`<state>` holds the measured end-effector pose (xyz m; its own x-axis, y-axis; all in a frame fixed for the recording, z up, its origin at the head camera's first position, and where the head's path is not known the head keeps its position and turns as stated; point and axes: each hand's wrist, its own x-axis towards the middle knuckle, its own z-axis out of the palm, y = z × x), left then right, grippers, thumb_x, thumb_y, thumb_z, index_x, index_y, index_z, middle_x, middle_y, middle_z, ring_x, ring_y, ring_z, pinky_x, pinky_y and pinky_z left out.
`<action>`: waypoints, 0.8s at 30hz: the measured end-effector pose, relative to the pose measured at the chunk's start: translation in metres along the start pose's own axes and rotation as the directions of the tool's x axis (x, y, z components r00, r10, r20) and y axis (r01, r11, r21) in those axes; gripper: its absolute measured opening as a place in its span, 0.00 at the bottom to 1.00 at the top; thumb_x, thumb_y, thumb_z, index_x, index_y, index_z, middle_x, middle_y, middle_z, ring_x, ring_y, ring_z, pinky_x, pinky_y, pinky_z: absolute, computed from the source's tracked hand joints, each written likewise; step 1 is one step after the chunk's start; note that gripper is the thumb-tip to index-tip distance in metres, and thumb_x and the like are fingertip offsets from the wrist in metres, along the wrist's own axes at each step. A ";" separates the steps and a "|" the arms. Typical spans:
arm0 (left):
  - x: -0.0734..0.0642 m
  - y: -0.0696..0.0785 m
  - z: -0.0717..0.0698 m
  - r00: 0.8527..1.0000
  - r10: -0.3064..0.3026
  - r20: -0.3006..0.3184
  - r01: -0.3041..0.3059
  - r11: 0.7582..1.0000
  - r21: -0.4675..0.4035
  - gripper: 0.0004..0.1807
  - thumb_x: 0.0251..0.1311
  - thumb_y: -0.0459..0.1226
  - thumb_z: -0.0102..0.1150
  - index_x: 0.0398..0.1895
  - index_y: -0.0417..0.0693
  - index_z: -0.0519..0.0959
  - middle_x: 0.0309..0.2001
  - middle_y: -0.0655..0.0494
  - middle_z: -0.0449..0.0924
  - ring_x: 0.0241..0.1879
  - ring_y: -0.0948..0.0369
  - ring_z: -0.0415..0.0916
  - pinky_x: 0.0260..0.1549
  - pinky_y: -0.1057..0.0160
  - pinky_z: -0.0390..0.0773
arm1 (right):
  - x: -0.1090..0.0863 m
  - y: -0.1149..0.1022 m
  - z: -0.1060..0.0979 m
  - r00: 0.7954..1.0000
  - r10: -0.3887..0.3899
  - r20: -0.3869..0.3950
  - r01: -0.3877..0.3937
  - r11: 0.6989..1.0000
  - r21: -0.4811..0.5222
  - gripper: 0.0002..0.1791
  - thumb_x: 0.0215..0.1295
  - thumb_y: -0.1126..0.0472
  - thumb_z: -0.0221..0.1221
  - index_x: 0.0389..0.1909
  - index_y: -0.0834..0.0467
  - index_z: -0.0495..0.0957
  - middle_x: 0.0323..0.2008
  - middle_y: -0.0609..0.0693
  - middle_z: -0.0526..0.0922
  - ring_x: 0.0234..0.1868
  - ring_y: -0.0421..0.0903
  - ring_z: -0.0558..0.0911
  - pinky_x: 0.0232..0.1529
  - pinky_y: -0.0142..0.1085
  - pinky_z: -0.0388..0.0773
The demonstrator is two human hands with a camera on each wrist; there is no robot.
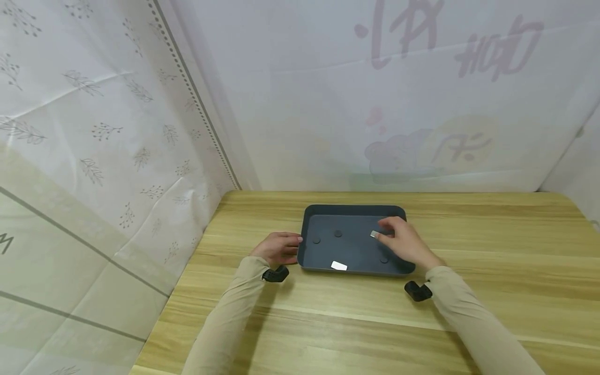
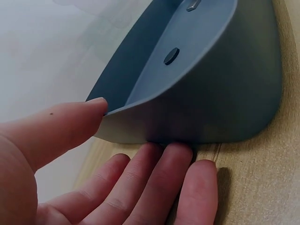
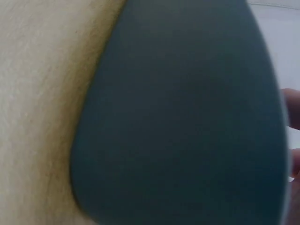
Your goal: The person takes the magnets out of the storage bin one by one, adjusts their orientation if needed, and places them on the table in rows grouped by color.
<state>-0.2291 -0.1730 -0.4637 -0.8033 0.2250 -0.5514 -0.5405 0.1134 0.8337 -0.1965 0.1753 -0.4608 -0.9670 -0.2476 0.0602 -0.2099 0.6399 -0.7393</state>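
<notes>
A shallow dark blue-grey tray (image 1: 356, 272) lies on the wooden table. At its left side, my left hand (image 1: 279, 247) touches it; in the left wrist view the thumb tip meets the rim and loosely extended fingers reach the wall's bottom edge. Over the tray's right part, my right hand (image 1: 404, 242) pinches a small silver-white piece (image 1: 374, 234) at the thumb tip. The right wrist view mostly shows the tray's outer wall (image 3: 183, 112), which hides most of that hand. A white rectangular piece (image 1: 339, 266) lies at the tray's near edge.
Small dark discs lie in the tray: two on the left, one disc (image 1: 316, 240) beside another disc (image 1: 338, 234), and a third disc (image 1: 384, 259) below my right hand. Wood-grain table (image 1: 328, 323) surrounds the tray. Printed cloth walls (image 1: 304, 104) stand behind and at the sides.
</notes>
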 end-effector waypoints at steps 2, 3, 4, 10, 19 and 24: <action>0.001 0.000 0.000 1.000 -0.004 -0.003 0.004 1.000 -0.002 0.26 0.65 0.36 0.59 0.64 0.37 0.69 0.46 0.47 0.81 0.41 0.58 0.80 0.36 0.60 0.81 | 0.001 0.000 0.001 1.000 -0.016 0.000 0.016 1.000 -0.014 0.22 0.68 0.60 0.57 0.58 0.69 0.72 0.57 0.67 0.73 0.52 0.60 0.77 0.51 0.51 0.77; 0.001 -0.001 0.000 1.000 -0.001 -0.003 0.001 1.000 0.001 0.26 0.65 0.36 0.59 0.64 0.36 0.69 0.46 0.47 0.81 0.41 0.58 0.80 0.36 0.61 0.81 | 0.001 -0.001 0.002 1.000 -0.024 -0.001 0.024 0.999 -0.024 0.22 0.68 0.61 0.57 0.58 0.70 0.72 0.56 0.67 0.73 0.50 0.60 0.78 0.49 0.51 0.78; 0.001 -0.001 0.000 1.000 0.001 -0.004 -0.001 1.000 0.002 0.26 0.65 0.36 0.59 0.64 0.36 0.69 0.45 0.47 0.81 0.41 0.58 0.80 0.36 0.60 0.82 | 0.002 -0.001 0.002 0.999 -0.032 -0.001 0.032 0.999 -0.033 0.22 0.68 0.61 0.57 0.58 0.71 0.72 0.56 0.67 0.73 0.50 0.60 0.78 0.49 0.51 0.78; 0.003 -0.002 0.000 1.000 -0.006 -0.023 0.006 1.000 0.002 0.25 0.64 0.36 0.60 0.62 0.37 0.71 0.45 0.47 0.81 0.41 0.57 0.80 0.36 0.60 0.82 | 0.006 0.001 0.005 0.999 -0.036 -0.005 0.036 0.995 -0.094 0.21 0.67 0.63 0.58 0.56 0.72 0.73 0.54 0.68 0.73 0.46 0.57 0.78 0.46 0.50 0.77; -0.001 -0.001 0.001 0.999 0.004 -0.051 -0.002 0.999 0.042 0.23 0.64 0.38 0.60 0.61 0.39 0.73 0.45 0.49 0.81 0.42 0.57 0.80 0.36 0.59 0.82 | 0.008 -0.001 0.007 1.000 -0.029 0.005 0.030 0.986 -0.163 0.20 0.64 0.64 0.59 0.53 0.73 0.75 0.53 0.70 0.73 0.46 0.59 0.77 0.47 0.52 0.75; -0.001 -0.003 0.001 0.999 0.008 -0.052 -0.007 0.999 0.034 0.23 0.64 0.38 0.61 0.61 0.40 0.73 0.44 0.49 0.82 0.41 0.58 0.80 0.36 0.59 0.82 | 0.009 -0.001 0.010 1.000 -0.010 0.023 0.014 0.976 -0.217 0.18 0.64 0.64 0.60 0.50 0.73 0.76 0.52 0.70 0.73 0.52 0.64 0.74 0.50 0.55 0.73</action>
<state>-0.2269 -0.1729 -0.4655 -0.8196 0.1758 -0.5454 -0.5265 0.1443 0.8378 -0.2038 0.1648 -0.4662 -0.9613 -0.2704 0.0520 -0.2502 0.7789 -0.5751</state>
